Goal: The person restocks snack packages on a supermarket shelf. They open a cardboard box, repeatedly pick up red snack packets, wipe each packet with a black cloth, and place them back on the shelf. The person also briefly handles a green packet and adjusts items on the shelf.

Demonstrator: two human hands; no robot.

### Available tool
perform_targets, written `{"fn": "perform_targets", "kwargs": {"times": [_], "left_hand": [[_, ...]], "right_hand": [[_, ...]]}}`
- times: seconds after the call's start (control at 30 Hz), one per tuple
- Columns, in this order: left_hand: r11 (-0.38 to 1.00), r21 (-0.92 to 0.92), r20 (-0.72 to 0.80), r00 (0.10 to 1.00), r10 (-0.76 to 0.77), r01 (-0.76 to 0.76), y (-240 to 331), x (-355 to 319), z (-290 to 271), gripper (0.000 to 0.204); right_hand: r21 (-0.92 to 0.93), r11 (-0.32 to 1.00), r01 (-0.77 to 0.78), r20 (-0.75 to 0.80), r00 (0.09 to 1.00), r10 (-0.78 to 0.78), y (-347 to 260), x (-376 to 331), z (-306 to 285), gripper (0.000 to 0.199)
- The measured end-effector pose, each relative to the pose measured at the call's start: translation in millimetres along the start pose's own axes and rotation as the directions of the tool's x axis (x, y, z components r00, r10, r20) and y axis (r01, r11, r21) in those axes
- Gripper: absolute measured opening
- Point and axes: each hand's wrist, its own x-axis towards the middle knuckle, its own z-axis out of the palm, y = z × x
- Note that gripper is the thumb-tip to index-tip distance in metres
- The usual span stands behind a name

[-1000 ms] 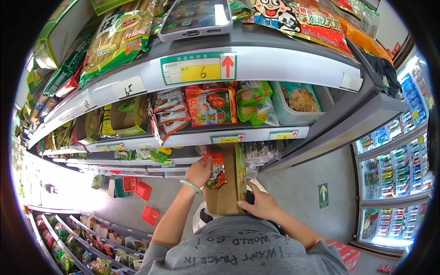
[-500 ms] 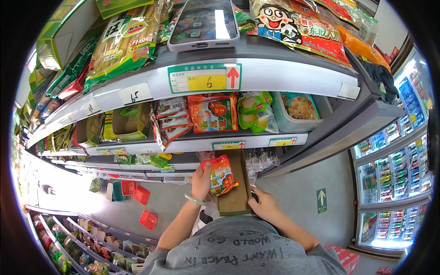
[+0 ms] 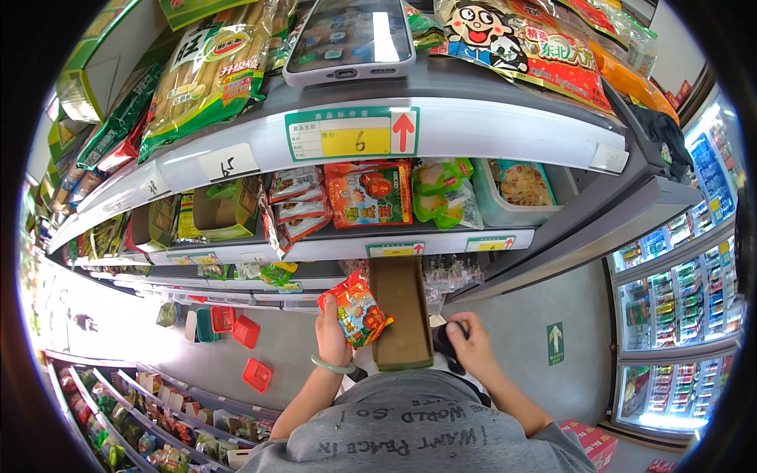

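My left hand grips a red snack packet with a colourful print, beside the left wall of a brown cardboard carton. The carton is long, shallow and open at the top, with its bare inside showing. It lies between the shelf and my shirt. To the right of the carton, apart from it, is my right hand, fingers loosely curled with a gap at the thumb. Something dark shows below that gap, likely a shoe. Similar red packets stand on the shelf ahead, next to silver-and-red sachets.
A phone lies on the upper shelf between noodle bags and a red rice-cake bag. Green packets and a clear tub fill the lower shelf. Red baskets sit on the floor at left; glass-door coolers line the right.
My left hand has moved a little left with the red packet, away from over the carton. My right hand has let go of the carton's edge and shifted right.
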Motion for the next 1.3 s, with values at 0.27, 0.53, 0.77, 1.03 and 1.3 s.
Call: {"fn": "perform_targets", "kwargs": {"times": [0.27,0.53,0.77,1.03,1.3], "left_hand": [[0.985,-0.056,0.137,0.979,-0.154,0.163,28.9,-26.9,23.0,0.055],[0.859,0.468,0.619,0.770,-0.152,-0.207,29.2,-57.9,64.7,0.058],[0.968,0.028,0.577,0.787,-0.219,0.248,38.1,-77.8,87.7,0.066],[0.875,-0.232,0.634,0.748,-0.196,0.426,44.6,-77.5,103.8,0.067],[0.979,0.204,0.587,0.804,-0.095,-0.033,29.8,-71.3,96.9,0.074]], "right_hand": [[0.720,0.691,0.057,-0.035,0.998,-0.047,-79.8,-13.2,-41.6,0.025],[-0.156,0.550,0.820,0.310,0.570,-0.761,-121.7,22.2,-2.5,0.052],[-0.364,0.615,0.699,0.149,0.696,-0.703,-96.4,23.8,34.0,0.078],[0.471,0.549,0.691,-0.407,0.722,-0.559,-26.3,6.6,70.6,0.086],[-0.271,0.439,0.857,0.127,0.484,-0.866,-23.2,-0.8,22.6,0.082]]}}
